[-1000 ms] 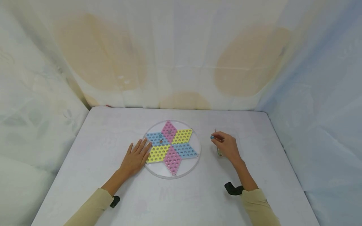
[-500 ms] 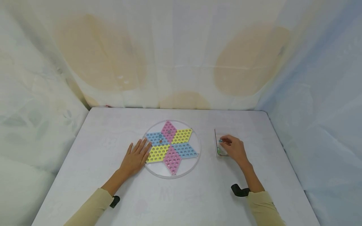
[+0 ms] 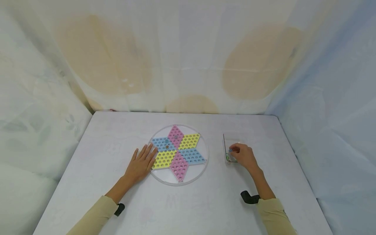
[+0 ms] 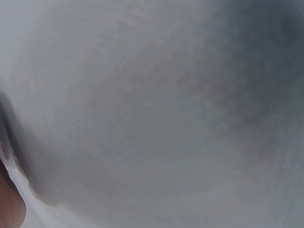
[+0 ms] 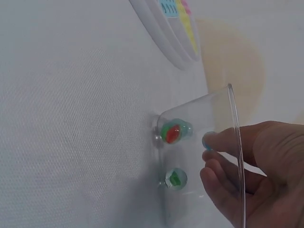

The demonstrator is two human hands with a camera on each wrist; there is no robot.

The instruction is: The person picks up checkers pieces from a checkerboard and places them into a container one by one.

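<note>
A round Chinese checkers board with a pink, yellow and blue star lies on the table. My left hand rests flat at its left edge, fingers spread and fingertips over the rim. To the right stands a clear plastic box. My right hand reaches into it, pinching a blue marble between thumb and finger. Below the fingers, a red-and-green marble and a green-and-clear marble lie at the bottom of the box, with another partly hidden behind the first.
Few marbles sit in the board's holes: a brownish marble and a bluish marble on the blue point, and a clear marble on the far pink point. Cloth curtains surround the white table.
Holding the blue marble, my right hand has moved right and down from the box's left side into the box, uncovering its left edge. My left hand and the board stay put.
</note>
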